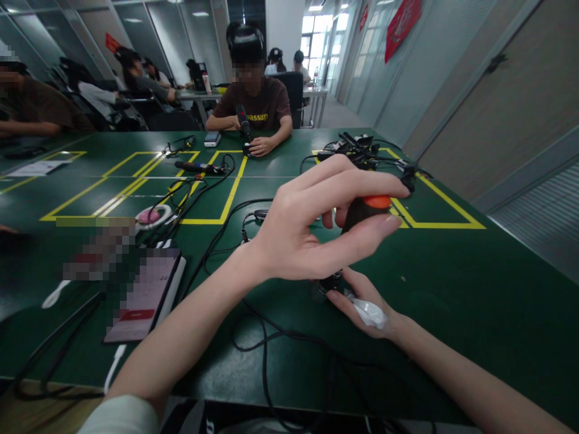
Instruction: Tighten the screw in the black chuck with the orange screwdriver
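Observation:
My left hand is raised over the table, its fingers curled round a black tool with an orange end. Most of that tool is hidden by the fingers, so its kind does not show. Lower and behind, my right hand holds a small dark, shiny part between thumb and fingers. A crumpled piece of white plastic lies in the right palm. The left hand covers the space above the dark part, and whether the tool touches it cannot be seen.
A green table carries yellow tape lines. Black cables run beneath my hands. To the left lie a phone and a pink-and-white ring-shaped item. A black cable heap sits far right. Opposite, a person holds a black power tool.

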Motion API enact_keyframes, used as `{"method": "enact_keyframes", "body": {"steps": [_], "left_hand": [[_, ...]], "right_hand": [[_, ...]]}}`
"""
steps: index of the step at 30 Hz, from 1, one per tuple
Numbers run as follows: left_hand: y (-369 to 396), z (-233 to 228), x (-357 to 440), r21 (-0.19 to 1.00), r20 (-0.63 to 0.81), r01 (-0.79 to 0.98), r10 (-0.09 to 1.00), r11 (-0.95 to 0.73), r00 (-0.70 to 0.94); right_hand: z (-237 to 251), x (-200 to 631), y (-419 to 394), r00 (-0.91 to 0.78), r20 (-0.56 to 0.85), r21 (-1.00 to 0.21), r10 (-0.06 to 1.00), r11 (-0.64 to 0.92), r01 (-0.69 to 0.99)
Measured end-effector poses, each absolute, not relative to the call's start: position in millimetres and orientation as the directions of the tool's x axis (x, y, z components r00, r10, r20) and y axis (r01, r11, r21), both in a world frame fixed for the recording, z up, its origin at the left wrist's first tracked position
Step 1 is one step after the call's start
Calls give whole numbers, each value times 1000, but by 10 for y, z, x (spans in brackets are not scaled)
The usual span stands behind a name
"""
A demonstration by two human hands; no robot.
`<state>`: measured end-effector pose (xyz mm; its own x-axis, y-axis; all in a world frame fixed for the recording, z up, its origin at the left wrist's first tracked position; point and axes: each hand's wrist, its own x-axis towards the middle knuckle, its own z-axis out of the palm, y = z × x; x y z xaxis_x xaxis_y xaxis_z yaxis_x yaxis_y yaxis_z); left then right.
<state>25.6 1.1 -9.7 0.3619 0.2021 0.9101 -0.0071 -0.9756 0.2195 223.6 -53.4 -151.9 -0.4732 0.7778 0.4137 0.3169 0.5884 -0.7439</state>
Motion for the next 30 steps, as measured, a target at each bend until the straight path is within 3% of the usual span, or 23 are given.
{"method": "enact_keyframes", "body": {"steps": [10,30], "left_hand": [[-72,-65,249,320,882,-45,280,-946,380],[7,-120,251,168,892,37,168,-985,420]], "right_hand": [[-1536,2253,-518,-490,398,-744,776,586,323],[-1513,2253,-530,-486,364,-775,795,548,315]]}}
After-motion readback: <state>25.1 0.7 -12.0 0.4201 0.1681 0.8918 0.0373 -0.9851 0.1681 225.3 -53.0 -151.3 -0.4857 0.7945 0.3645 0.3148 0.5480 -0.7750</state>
